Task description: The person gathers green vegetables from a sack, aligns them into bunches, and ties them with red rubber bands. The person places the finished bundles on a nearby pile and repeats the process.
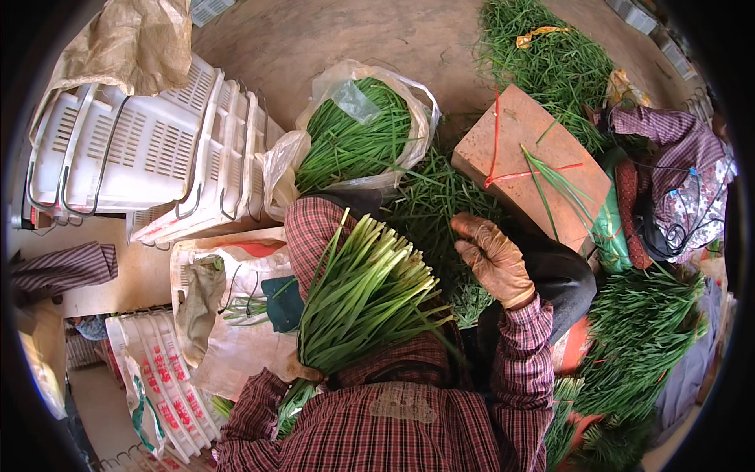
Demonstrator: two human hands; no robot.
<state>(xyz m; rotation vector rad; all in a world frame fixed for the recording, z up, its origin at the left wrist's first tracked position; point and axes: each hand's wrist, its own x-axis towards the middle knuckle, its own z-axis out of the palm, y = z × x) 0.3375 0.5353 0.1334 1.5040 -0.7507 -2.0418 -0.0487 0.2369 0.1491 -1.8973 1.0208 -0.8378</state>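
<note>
My left hand (299, 369), mostly hidden by leaves and sleeve, grips the leafy lower end of a thick bunch of garlic chives (371, 289). The bunch lies tilted across my lap, its pale cut ends pointing up and to the right. My right hand (496, 259), in a soiled tan glove, is raised to the right of the bunch, apart from it. Its fingers are half curled, with a gap to the thumb and nothing visible between them. Beneath and beyond it, loose green leaves (442, 194) lie on the floor.
A plastic bag (426, 118) full of chives stands ahead, beside stacked white crates (141, 141). At right are a brick-coloured block (525, 147) with red ties, a leaf heap (548, 65), piled chives (643, 330) and another person's checked sleeve (666, 127).
</note>
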